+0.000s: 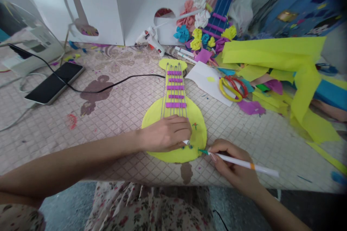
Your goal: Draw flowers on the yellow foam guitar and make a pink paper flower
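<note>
My left hand (168, 133), curled round a white cap (186, 142), rests on the yellow toy guitar (195, 115) by the near edge of the surface (121, 97); my right hand (234, 168) pinches a green-tipped felt pen (241, 162). Probably light, stiffish, fragile-stringed; best held by the rim.

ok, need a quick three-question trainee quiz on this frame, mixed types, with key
1. Which of the person's hands holds the green-tipped pen?
2. True or false: the phone lies on the picture's left of the yellow toy guitar.
3. Pick one. The guitar's crossbars are: A) orange, B) purple, C) black.

Key: 1. The right hand. 2. True. 3. B.
</note>
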The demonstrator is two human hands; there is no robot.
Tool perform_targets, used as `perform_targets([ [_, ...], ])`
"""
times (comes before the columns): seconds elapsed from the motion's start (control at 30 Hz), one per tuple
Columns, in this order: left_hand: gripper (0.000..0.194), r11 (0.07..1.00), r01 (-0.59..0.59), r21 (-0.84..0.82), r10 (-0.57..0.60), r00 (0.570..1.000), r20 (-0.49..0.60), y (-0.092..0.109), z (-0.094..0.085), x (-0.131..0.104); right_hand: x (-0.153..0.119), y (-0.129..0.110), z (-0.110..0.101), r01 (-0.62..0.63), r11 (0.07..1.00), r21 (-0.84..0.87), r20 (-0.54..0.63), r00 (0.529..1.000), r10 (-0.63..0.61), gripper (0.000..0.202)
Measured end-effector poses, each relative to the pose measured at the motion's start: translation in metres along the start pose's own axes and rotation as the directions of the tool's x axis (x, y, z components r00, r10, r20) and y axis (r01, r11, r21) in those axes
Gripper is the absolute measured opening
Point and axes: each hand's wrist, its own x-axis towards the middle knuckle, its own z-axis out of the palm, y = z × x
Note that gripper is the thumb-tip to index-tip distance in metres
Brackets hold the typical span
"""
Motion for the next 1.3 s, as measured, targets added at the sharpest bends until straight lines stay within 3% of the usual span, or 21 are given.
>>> perform_targets([
  [0.57, 0.017, 1.0, 0.004, 0.01, -0.004, 1.0, -0.009, 0.0005, -0.0001, -0.0001, -0.0055, 0.0037, -0.0002, -0.05, 0.999, 0.004, -0.046, 0.998, 0.05, 0.005],
  [1.3, 0.02, 1.0, 0.01, 0.0, -0.01, 1.0, 0.004, 0.0008, -0.001, 0.0005, 0.0001, 0.0009, 0.0012, -0.013, 1.0, -0.014, 0.017, 1.0, 0.013, 0.007],
])
